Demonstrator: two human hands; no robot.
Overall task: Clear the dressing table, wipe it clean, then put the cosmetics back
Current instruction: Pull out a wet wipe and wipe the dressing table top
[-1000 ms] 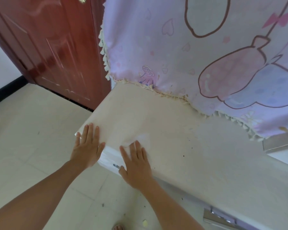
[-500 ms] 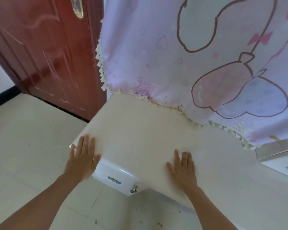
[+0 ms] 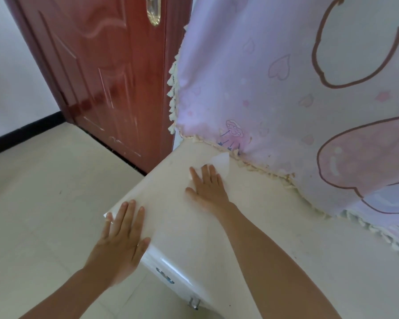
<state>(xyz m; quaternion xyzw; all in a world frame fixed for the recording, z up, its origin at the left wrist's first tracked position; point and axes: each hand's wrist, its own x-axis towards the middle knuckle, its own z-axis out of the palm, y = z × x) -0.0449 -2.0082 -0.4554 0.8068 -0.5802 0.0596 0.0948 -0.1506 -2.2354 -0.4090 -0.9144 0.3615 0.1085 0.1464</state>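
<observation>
The cream dressing table top (image 3: 274,238) runs from the lower right to a corner at the left. My left hand (image 3: 120,245) lies flat on that front left corner, fingers straight. My right hand (image 3: 207,187) presses flat on a white tissue (image 3: 222,161) near the table's back left edge; most of the tissue is hidden under the palm. No cosmetics show on the table.
A lilac cartoon-print cloth (image 3: 286,88) with a cream fringe hangs over the back of the table. A red-brown door (image 3: 101,77) stands at the left. A white drawer front (image 3: 171,272) with metal handles sits under the corner. Pale floor tiles (image 3: 44,192) lie at the left.
My right hand has slid the tissue from the front edge back and leftward toward the cloth's fringe. My left hand has stayed on the corner.
</observation>
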